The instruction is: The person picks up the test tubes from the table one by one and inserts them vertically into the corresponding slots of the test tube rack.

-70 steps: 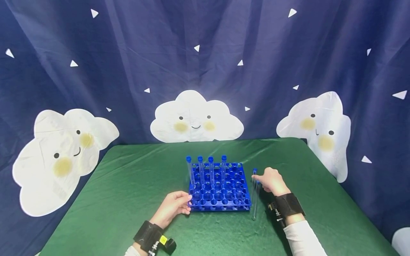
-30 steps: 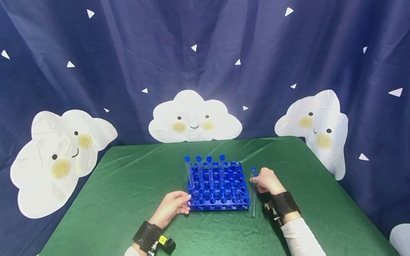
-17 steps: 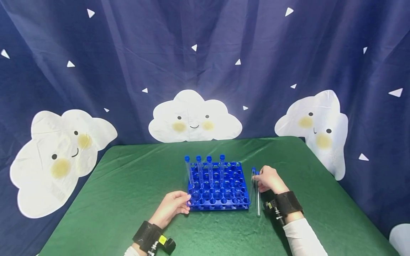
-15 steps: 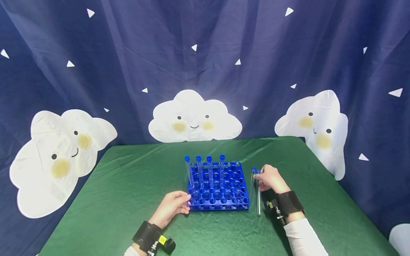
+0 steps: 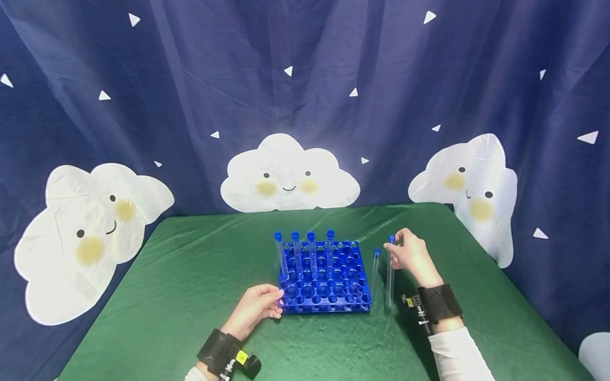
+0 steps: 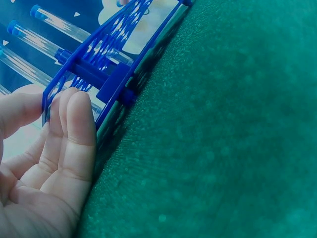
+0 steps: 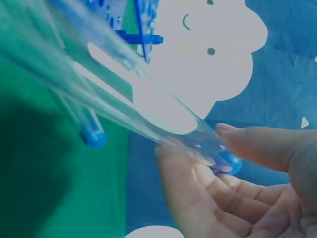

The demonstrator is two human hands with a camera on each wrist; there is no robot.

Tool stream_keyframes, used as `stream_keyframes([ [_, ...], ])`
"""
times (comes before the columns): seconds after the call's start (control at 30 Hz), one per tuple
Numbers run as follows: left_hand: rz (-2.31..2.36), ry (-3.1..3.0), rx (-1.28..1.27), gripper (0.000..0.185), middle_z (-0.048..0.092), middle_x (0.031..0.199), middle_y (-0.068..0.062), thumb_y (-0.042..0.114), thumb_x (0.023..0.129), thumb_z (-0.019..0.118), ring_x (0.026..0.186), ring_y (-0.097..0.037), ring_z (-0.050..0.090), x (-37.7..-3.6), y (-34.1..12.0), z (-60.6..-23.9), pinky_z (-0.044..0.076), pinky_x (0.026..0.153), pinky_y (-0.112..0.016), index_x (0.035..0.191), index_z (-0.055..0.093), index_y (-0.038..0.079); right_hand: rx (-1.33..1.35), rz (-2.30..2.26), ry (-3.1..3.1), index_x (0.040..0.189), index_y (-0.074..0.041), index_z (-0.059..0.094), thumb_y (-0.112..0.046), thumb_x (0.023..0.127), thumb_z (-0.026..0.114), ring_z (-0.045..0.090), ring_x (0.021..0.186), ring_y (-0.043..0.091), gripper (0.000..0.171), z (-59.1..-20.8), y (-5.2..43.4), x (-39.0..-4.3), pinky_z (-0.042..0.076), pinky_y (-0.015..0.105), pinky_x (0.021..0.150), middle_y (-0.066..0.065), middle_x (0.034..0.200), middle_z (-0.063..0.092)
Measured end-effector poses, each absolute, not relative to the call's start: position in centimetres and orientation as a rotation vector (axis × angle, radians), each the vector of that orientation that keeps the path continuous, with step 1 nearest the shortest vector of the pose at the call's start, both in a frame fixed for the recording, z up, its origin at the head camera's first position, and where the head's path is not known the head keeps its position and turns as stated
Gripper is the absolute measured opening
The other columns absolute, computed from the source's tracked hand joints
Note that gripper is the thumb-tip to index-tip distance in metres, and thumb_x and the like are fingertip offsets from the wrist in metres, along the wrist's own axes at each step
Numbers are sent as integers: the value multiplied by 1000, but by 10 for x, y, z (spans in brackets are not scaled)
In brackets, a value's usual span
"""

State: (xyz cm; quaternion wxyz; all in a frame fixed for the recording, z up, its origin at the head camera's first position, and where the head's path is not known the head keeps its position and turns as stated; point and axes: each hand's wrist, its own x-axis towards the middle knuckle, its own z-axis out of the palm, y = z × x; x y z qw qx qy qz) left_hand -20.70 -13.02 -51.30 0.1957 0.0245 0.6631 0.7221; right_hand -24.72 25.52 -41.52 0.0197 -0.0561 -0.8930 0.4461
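Note:
A blue tube rack (image 5: 329, 283) sits mid-table on the green cloth, with several blue-capped clear tubes (image 5: 312, 251) standing in its back row. My left hand (image 5: 276, 301) holds the rack's near left corner; in the left wrist view the thumb and fingers (image 6: 74, 129) clasp the rack (image 6: 116, 74). My right hand (image 5: 394, 248) pinches a clear tube (image 5: 390, 280) just below its blue cap and holds it nearly upright, right of the rack. The right wrist view shows the fingertips (image 7: 198, 168) around that tube (image 7: 148, 116). A second capped tube (image 5: 374, 275) lies between rack and held tube.
The green-clothed table (image 5: 190, 275) ends at a dark blue curtain with white cloud figures (image 5: 288, 174). Bare cloth stretches left of the rack and right of my right hand. Black straps are on both wrists.
My right hand has lifted one of the two tubes off the cloth and tipped it upright, cap upward. The other tube stays lying beside the rack. The left hand has not moved.

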Motion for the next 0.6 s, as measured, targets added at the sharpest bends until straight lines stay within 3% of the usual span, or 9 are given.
stream_keyframes([
  [0.23,2027,1855,70,21,66,78,1,20,90,68,65,-12,64,-207,-130,-513,60,65,-28,99,62,2,-52,1081,-2612,112,2,46,-18,95,61,65,54,22,31,-402,245,-237,51,25,55,14,73,68],
  [0.4,2029,1847,67,21,66,78,1,20,90,68,65,-12,64,-207,-131,-513,60,64,-28,98,62,2,0,979,-2445,113,-1,48,-19,95,63,65,56,17,30,-399,236,-233,45,22,51,15,77,71],
  [0.6,2032,1841,68,20,66,78,1,20,90,69,65,-12,64,-206,-130,-512,60,64,-28,97,62,3,100,934,-2268,115,-2,50,-17,92,67,68,64,22,32,-399,223,-232,52,27,57,13,80,71],
])
